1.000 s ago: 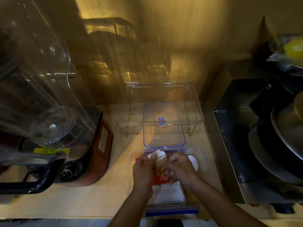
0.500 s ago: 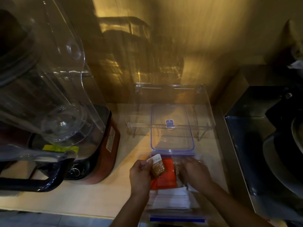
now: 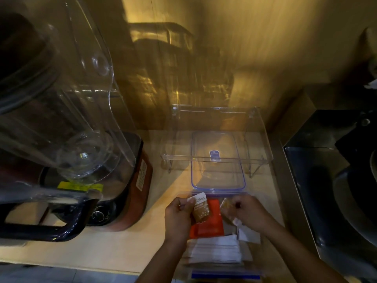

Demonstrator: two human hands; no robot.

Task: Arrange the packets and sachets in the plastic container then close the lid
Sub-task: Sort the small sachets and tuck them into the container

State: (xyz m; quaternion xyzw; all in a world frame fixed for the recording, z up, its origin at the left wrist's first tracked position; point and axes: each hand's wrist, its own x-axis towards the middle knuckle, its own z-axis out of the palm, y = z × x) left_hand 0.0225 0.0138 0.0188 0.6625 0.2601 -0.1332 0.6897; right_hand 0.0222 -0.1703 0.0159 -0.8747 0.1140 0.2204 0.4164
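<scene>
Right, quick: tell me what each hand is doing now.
Left hand: closed on the brown-and-white sachet.
Right hand: closed on a small brownish packet, over the plastic container.

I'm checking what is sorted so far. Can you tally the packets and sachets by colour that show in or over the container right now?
Brown and white sachet, held in the left hand: 1
Brown sachet at the right hand: 1
Red-orange packet: 1
White sachets, overlapping stack: number unclear, counted as 1 stack
Total: 3 single items plus 1 stack
</scene>
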